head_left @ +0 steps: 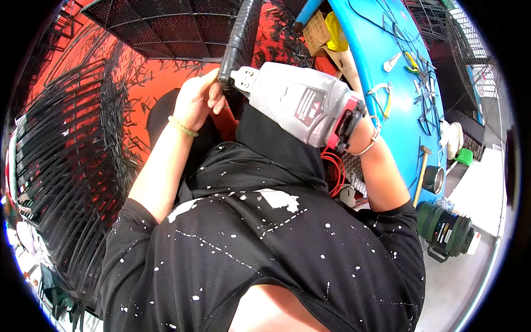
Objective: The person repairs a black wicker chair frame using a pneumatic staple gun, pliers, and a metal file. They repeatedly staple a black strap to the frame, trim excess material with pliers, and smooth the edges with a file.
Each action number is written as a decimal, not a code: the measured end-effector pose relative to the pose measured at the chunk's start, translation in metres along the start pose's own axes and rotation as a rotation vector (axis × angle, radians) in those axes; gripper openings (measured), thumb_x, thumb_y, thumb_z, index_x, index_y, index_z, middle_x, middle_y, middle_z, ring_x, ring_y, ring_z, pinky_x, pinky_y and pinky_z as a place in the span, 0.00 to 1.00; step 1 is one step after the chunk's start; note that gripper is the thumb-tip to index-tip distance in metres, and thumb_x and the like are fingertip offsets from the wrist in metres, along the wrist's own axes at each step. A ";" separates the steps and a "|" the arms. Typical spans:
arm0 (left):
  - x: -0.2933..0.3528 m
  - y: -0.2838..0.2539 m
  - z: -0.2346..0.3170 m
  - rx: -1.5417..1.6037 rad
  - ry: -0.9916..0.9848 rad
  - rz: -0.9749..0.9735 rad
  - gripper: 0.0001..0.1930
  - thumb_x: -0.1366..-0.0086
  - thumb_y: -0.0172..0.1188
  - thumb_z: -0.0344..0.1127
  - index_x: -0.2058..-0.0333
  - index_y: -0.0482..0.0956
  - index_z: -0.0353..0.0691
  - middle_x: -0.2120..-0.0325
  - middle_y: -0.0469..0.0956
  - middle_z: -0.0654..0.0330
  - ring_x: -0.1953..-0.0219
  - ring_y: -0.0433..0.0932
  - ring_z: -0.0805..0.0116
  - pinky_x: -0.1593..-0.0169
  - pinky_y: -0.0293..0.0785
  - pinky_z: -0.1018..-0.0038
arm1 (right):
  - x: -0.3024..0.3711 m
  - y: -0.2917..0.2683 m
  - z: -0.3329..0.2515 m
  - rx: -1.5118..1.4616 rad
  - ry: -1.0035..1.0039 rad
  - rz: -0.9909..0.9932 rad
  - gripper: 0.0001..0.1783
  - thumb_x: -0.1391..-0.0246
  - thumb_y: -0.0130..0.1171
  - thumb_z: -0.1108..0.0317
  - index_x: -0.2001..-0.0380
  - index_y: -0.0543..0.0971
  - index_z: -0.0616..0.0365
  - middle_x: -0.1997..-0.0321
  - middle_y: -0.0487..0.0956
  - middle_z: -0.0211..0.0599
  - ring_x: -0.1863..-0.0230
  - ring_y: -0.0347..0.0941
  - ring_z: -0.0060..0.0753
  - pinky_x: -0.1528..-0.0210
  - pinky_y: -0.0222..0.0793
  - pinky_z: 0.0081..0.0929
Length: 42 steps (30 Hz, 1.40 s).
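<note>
A black woven furniture frame (pixel 240 47), wrapped in flat strips, stands upright in front of me. My left hand (pixel 200 99) grips its near end, with the fingers curled beside the edge. In my right hand (pixel 362 134) is a grey and red power nail gun or stapler (pixel 298 102); its body hides the fingers, and only the wrist shows. The tool's metal nose touches the frame's wrapped edge, just right of my left hand.
A blue worktable (pixel 395 72) on the right bears pliers (pixel 381 99), a hammer (pixel 422 171) and black strip offcuts. Below it stands a cardboard box (pixel 316 34). Curved black slats (pixel 66 155) are stacked at left. Offcuts litter the red floor (pixel 144 69). A dark green flask (pixel 447 231) is at lower right.
</note>
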<state>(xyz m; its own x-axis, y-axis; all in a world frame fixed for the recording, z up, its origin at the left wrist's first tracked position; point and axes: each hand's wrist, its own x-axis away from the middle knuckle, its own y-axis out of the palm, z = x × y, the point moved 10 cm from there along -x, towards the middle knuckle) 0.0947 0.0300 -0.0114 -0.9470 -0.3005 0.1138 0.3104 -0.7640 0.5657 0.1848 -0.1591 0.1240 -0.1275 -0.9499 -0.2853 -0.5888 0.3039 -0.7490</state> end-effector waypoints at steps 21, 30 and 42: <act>-0.009 0.015 -0.005 0.020 -0.004 -0.034 0.23 0.29 0.44 0.44 0.82 0.68 0.39 0.90 0.61 0.64 0.87 0.64 0.70 0.74 0.66 0.75 | 0.014 -0.011 0.008 0.404 -0.234 0.026 0.22 0.70 0.68 0.67 0.64 0.78 0.56 0.63 0.79 0.36 0.58 0.76 0.44 0.53 0.70 0.37; -0.011 0.009 -0.007 -0.085 -0.040 0.046 0.23 0.30 0.41 0.45 0.85 0.62 0.44 0.91 0.61 0.66 0.88 0.62 0.70 0.73 0.63 0.73 | 0.015 -0.007 0.016 0.302 -0.290 0.067 0.14 0.64 0.66 0.69 0.68 0.79 0.55 0.67 0.79 0.33 0.61 0.76 0.41 0.53 0.70 0.36; -0.014 0.009 -0.010 -0.012 0.017 -0.036 0.20 0.29 0.40 0.39 0.81 0.66 0.39 0.89 0.59 0.66 0.86 0.61 0.73 0.77 0.59 0.78 | -0.001 0.009 0.041 0.160 -0.156 0.062 0.16 0.65 0.66 0.69 0.67 0.79 0.55 0.67 0.79 0.33 0.64 0.77 0.39 0.58 0.72 0.32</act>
<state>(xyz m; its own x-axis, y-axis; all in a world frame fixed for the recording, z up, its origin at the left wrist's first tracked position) 0.1112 0.0219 -0.0160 -0.9561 -0.2819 0.0795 0.2769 -0.7816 0.5590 0.2123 -0.1526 0.0925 -0.0270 -0.9100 -0.4136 -0.4481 0.3809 -0.8088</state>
